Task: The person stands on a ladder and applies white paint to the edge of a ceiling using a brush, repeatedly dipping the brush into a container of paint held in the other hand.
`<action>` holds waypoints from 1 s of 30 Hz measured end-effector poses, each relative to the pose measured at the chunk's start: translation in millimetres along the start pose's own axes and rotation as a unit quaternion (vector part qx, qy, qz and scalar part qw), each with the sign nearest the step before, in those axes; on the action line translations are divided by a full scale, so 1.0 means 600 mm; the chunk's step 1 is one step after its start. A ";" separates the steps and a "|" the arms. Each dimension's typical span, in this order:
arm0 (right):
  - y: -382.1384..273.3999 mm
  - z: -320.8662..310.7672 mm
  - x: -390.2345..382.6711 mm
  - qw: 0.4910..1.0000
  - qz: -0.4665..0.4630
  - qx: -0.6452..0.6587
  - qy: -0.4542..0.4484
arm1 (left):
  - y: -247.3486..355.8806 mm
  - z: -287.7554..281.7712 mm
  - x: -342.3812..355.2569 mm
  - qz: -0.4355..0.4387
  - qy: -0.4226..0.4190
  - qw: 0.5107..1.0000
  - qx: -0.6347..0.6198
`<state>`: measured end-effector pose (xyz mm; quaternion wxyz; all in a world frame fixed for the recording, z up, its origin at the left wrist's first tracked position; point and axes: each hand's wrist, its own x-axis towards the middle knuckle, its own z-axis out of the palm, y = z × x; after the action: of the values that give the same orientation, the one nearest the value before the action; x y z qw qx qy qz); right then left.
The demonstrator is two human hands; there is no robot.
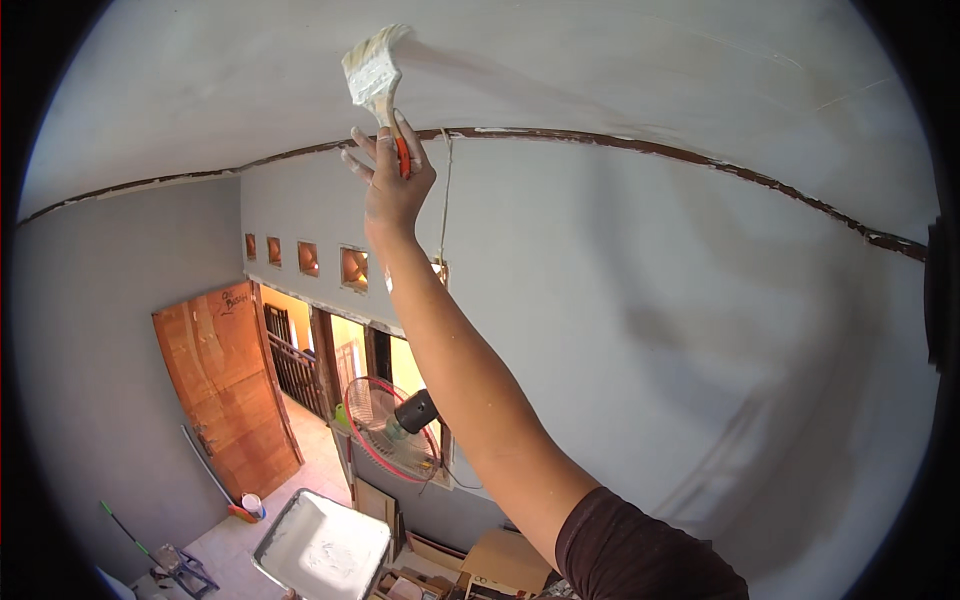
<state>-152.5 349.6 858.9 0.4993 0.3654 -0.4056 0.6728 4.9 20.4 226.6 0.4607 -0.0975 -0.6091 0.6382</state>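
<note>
My right hand [392, 180] is raised overhead and shut on the orange handle of a flat paintbrush [373, 72]. The brush's white-loaded bristles press against the white ceiling [620, 70], just above the dark brown line [650, 148] where ceiling meets wall. My forearm runs up from a dark sleeve at the lower right. My left hand is out of the picture.
A pale grey-blue wall [640, 300] fills the right. Far below are a white paint tray [322, 548], a red-rimmed fan [385, 432], an open wooden door [228, 385], cardboard boxes [505, 560] and a small can [251, 505]. A thin cord [443, 200] hangs by several square wall vents [300, 257].
</note>
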 end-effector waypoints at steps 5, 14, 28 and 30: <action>0.029 -0.021 -0.008 0.998 -0.041 -0.051 -0.022 | -0.019 0.004 -0.003 0.101 0.036 0.977 0.185; 0.064 -0.032 0.049 0.979 -0.066 -0.191 -0.010 | 0.055 -0.005 -0.039 -0.090 -0.020 0.983 -0.162; 0.064 -0.033 0.049 0.993 -0.070 -0.095 0.000 | 0.050 -0.024 -0.026 -0.076 -0.061 0.990 -0.106; 0.064 -0.028 0.044 0.993 -0.081 -0.085 0.006 | 0.051 -0.028 -0.025 -0.074 -0.065 0.991 -0.092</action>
<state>-197.2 368.2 869.2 0.5840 0.3496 -0.4269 0.5954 10.2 26.1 189.2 0.4546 -0.0524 -0.6996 0.5488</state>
